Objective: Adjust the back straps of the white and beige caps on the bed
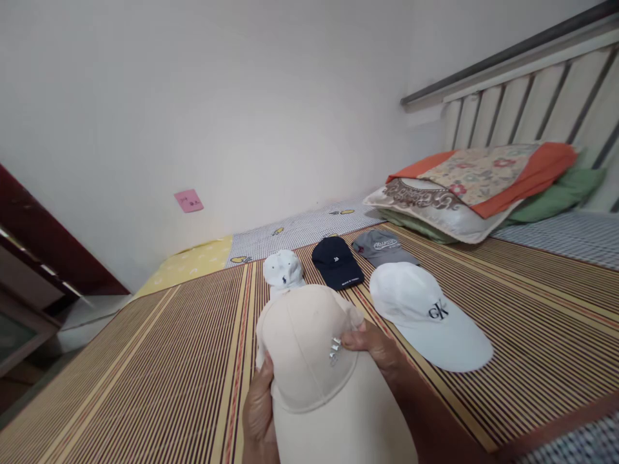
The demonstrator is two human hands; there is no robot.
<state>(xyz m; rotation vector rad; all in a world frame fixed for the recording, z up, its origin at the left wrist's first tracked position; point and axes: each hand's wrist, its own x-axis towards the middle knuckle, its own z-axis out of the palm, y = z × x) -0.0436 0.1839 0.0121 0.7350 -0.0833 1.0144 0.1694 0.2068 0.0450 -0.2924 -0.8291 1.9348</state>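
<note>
A cream baseball cap [309, 348] is held up in front of me, its brim toward me. My left hand [258, 406] grips its left side, thumb on the crown and the other fingers hidden. On the opposite side my right hand [372, 348] holds it, thumb beside the small silver emblem. Just right lies a white cap [411, 296] with dark letters. Beyond the held cap are a small white cap [283, 269], partly covered by it, a navy cap [333, 261] and a grey cap [380, 246] with lettering.
A striped mat [159, 361] covers the bed under the caps. Stacked pillows [449, 206] with an orange-edged cover [503, 174] lie at the right, by the slatted headboard [522, 109]. A white wall [271, 116] bearing a pink note [188, 200] borders the far side.
</note>
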